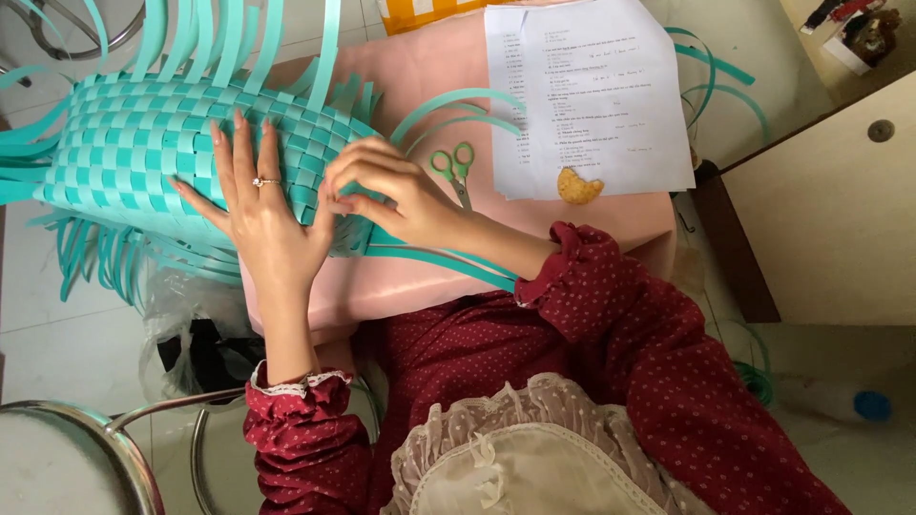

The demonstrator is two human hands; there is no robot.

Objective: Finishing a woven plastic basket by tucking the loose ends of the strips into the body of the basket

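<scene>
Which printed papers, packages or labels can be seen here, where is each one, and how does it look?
Printed sheet: white rectangle with small dark text lines, lying on the pink table, right of the scissors.
Package: orange-yellow with white, at the top edge, mostly cut off.

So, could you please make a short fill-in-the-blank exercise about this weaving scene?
1. The left hand lies flat on the woven ____ mat.
2. The right hand pinches a strip at the mat's ____.
3. The scissors with ____ handles lie beside the printed sheet.

Missing words: teal; edge; green
</scene>
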